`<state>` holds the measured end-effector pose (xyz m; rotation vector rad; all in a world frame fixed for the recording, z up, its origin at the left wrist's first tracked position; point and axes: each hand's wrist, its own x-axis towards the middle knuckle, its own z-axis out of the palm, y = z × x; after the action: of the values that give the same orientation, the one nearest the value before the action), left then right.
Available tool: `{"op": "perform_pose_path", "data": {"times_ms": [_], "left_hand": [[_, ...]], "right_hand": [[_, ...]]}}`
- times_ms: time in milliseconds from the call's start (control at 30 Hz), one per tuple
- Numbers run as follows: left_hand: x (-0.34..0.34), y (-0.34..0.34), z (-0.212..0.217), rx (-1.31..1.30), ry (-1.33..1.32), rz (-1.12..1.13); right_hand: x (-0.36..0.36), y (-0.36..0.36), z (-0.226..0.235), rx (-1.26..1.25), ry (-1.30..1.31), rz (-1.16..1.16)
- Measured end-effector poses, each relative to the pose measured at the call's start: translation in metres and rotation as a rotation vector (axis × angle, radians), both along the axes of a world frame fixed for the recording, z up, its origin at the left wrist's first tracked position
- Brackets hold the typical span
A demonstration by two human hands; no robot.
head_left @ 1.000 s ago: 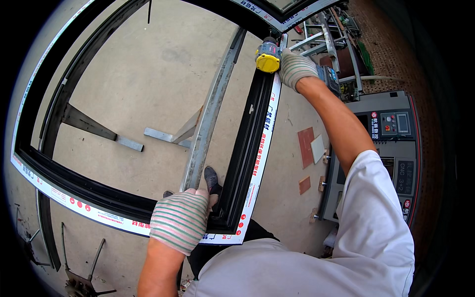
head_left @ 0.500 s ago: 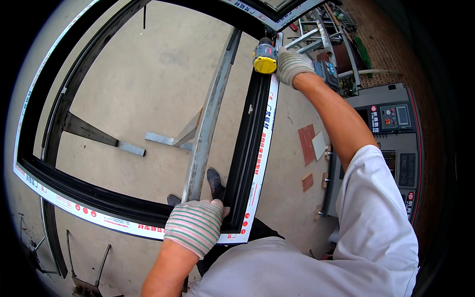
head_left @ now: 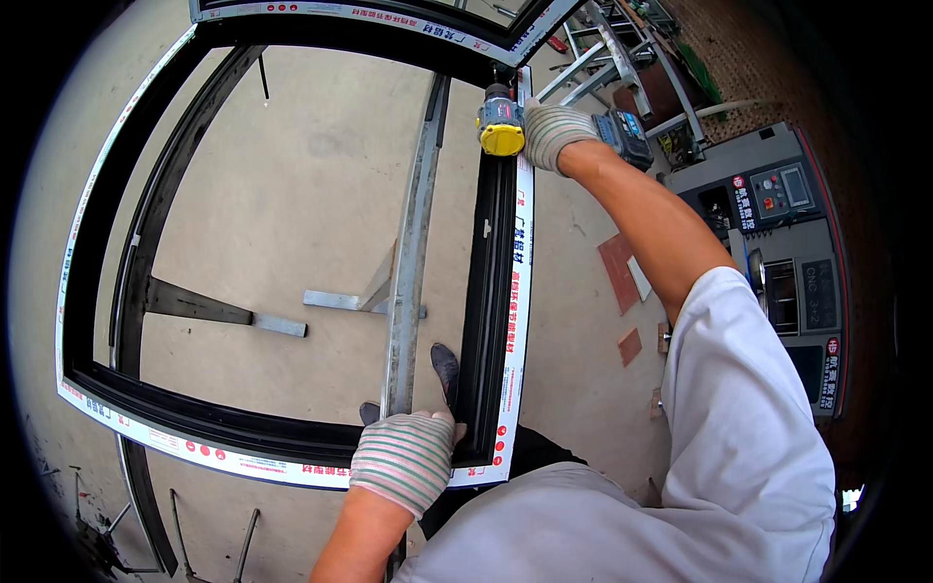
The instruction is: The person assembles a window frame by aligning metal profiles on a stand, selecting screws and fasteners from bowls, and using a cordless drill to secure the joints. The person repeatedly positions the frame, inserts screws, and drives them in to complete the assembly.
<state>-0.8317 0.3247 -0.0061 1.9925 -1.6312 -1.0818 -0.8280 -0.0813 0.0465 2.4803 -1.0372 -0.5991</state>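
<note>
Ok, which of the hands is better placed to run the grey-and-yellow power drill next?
Right, I'd judge: the striped-gloved right hand already grips the grey-and-yellow power drill at the far right corner of the black rectangular frame, while the striped-gloved left hand lies over the frame's near side.

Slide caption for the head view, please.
Gloved left hand on a black frame, gloved right hand holding a power drill near the frame's far corner.
</note>
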Motion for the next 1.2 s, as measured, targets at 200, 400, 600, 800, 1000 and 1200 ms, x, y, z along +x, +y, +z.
{"op": "perform_pose_path", "data": {"times_ms": [200,400,600,800,1000,1200], "left_hand": [[-0.002,0.003,-0.003,-0.018,0.002,0.022],[-0.002,0.002,-0.004,-0.019,0.008,0.013],[-0.002,0.002,-0.003,-0.009,0.004,0.01],[0.0,0.0,0.001,0.021,0.006,-0.003],[0.0,0.0,0.001,0.014,0.001,0.002],[-0.001,0.001,0.0,0.008,-0.002,0.001]], "right_hand": [[-0.002,-0.005,-0.004,0.0,-0.029,0.019],[-0.004,-0.009,-0.006,-0.005,-0.03,0.009],[-0.003,-0.006,-0.005,0.004,-0.042,-0.006],[-0.003,-0.005,-0.003,0.019,-0.043,-0.016],[-0.001,0.001,0.002,0.018,-0.032,-0.01],[-0.005,-0.008,-0.005,-0.025,-0.067,0.036]]}}
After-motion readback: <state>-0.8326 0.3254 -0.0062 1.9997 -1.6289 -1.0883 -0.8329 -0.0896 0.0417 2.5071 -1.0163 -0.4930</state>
